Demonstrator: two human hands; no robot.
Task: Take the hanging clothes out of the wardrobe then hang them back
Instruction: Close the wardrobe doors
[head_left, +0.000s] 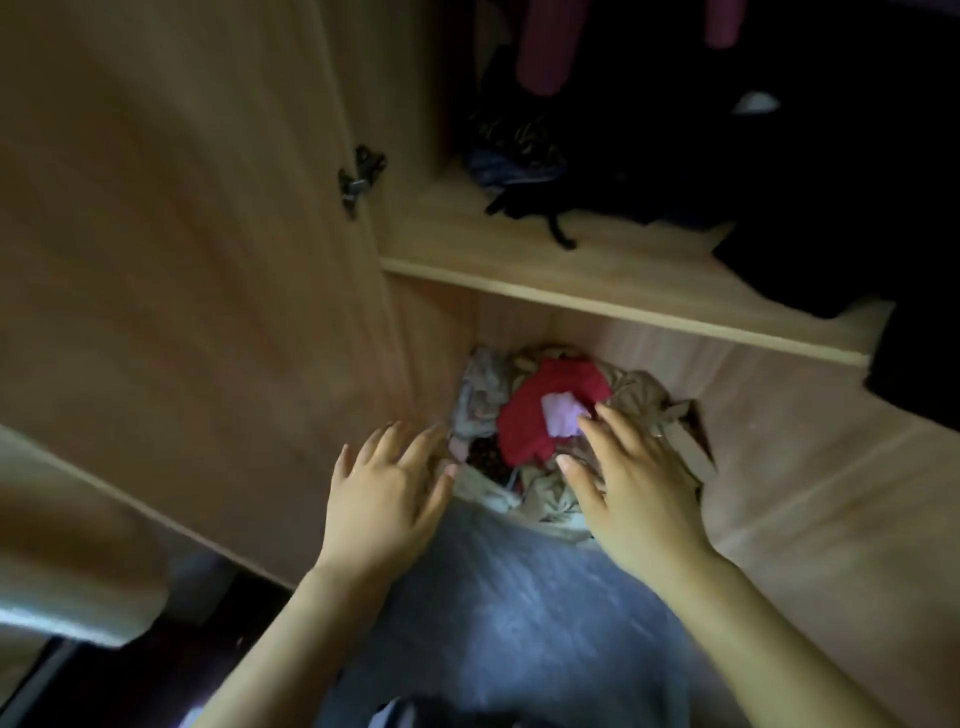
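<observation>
A person reaches both bare arms into the foot of an open wardrobe (810, 467), seen from above in dim light. Nearest the camera, a stretch of grey cloth (498, 613) lies between the forearms. The left hand (387, 499) is spread flat, fingers straight and apart, its grip released and holding nothing; it lies at the left edge of a pile (483, 410) of crumpled pale clothes in the lower compartment's left corner. The right hand (639, 499) is likewise spread over the right side of the pile, grip released, fingertips just beside a small lilac piece (563, 418) that lies on a red garment (545, 410) at the top of the heap. Whether the fingers press into the fabric cannot be told through the motion blur.

To the left, the wooden door (182, 234) stands open, with a dark hinge (358, 179) at its inner edge. Above the pile, a light wooden shelf (571, 270) runs across the wardrobe and carries a tangle of dark clothes (561, 202), one strap trailing towards the shelf's front edge.

Farthest off, the hanging clothes (545, 47) are in the upper compartment above the shelf: pink-red pieces at the top of the frame and black garments at the right, whose hems drop past the shelf edge. Their hangers are out of view.
</observation>
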